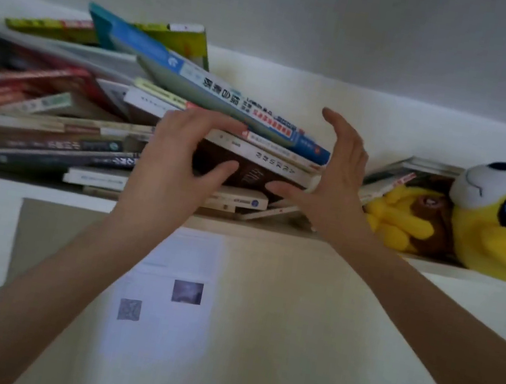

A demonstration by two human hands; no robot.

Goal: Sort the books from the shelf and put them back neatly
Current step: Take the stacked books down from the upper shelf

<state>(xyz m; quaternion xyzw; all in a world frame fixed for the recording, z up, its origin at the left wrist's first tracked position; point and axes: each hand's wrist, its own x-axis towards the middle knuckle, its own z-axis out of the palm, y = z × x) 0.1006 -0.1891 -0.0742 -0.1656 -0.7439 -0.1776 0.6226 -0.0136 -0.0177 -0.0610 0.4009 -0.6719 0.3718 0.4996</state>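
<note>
A messy heap of books fills a high white shelf [44, 192]. A large blue book [234, 95] lies tilted on top of the heap. Below it are white books [270, 158] and a dark brown book [248, 171]. My left hand [180, 159] grips this middle stack, fingers over the white books and thumb against the brown book's spine. At the stack's right end is my right hand [336, 169], fingers straight and raised, thumb touching the brown book's lower edge. More books [39, 122] lie flat and slanted to the left.
A big yellow plush toy [504, 220] sits at the shelf's right end, with a smaller yellow and brown plush [408, 217] beside it. A few thin books [416, 169] lean behind them. A white paper with two small pictures [170, 295] hangs on the cabinet front below.
</note>
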